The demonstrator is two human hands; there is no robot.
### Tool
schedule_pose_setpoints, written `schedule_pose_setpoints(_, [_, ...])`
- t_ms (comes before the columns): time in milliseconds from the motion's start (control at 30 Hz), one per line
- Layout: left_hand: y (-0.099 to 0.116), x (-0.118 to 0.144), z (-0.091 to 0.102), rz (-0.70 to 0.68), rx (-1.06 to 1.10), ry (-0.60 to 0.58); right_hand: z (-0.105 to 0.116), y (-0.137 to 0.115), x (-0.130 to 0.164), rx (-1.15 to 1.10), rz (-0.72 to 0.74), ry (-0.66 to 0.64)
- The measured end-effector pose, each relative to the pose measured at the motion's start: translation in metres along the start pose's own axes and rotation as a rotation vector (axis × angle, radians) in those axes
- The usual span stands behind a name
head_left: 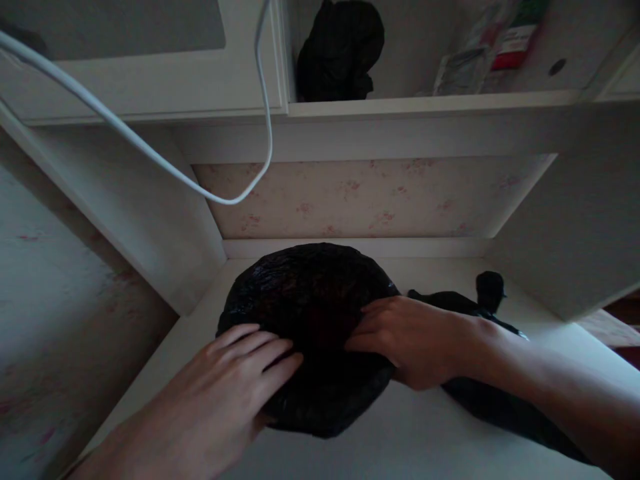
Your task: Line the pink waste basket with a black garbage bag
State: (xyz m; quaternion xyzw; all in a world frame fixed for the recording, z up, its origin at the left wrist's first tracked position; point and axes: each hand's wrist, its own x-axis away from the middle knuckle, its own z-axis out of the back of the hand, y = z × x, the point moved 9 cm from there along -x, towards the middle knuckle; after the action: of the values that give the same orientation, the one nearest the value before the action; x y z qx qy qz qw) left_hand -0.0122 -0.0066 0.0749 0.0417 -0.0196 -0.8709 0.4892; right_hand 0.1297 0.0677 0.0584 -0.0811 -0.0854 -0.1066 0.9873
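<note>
While the black bag [320, 310] sits wide-mouthed on the white tabletop [410, 433], the left hand [245, 377] curls half-open over its near-left rim and the right hand [393, 333] bends inside the right edge — how firmly either grips, I can't tell. They seem to be shaping the mouth — the next move calls for even, gentle pressure.

Black bag [315, 293]; white cable [226, 201]; beige wallpaper [345, 200], pink floral print; whitish tabletop [415, 427].
</note>
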Motion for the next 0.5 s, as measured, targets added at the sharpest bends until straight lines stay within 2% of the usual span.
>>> schedule_pose_setpoints(133, [0.03,-0.015,-0.023,-0.007,0.101,-0.117,-0.014,0.008,-0.004,0.086,-0.115,-0.135])
schedule_pose_setpoints(233, [0.032,-0.025,-0.043,0.039,0.053,-0.239,-0.016,0.007,-0.007,0.146,-0.118,-0.161])
schedule_pose_setpoints(333, [0.027,-0.027,-0.05,0.031,0.011,-0.289,-0.016,0.006,-0.009,0.13,-0.122,-0.168])
schedule_pose_setpoints(400, [0.026,-0.024,-0.039,-0.001,0.039,-0.189,-0.009,0.003,-0.008,0.035,-0.106,-0.12])
schedule_pose_setpoints(500, [0.026,-0.003,-0.006,-0.099,0.081,0.144,0.015,-0.01,0.008,-0.117,-0.009,0.106])
